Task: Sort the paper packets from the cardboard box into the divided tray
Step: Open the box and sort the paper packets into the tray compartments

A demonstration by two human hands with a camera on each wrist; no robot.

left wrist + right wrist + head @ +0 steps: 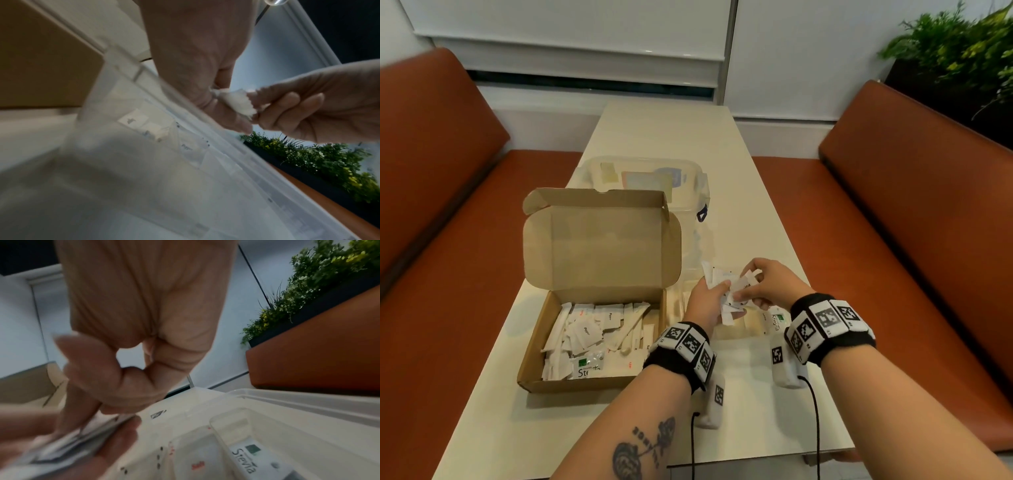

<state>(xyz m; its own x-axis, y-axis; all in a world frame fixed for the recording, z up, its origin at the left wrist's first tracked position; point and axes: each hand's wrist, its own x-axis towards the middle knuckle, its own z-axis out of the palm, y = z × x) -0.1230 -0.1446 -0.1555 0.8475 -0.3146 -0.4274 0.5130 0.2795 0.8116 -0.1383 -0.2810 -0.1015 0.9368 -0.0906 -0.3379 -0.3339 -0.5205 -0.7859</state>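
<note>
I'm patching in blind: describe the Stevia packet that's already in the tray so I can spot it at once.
Start at the open cardboard box on the table; the clear divided tray sits just to its right, under both hands. The Stevia packet lies in the compartment nearest the right wrist, the only one there with a green square logo.

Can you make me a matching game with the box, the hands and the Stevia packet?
Things:
1. cardboard box
2. left hand
3. right hand
4. Stevia packet

States:
A. pinching one packet from the bunch
B. lying in a compartment of the divided tray
C. lid open, many packets inside
D. holding a bunch of white packets

Pairs: 1-C, 2-D, 3-A, 4-B
</note>
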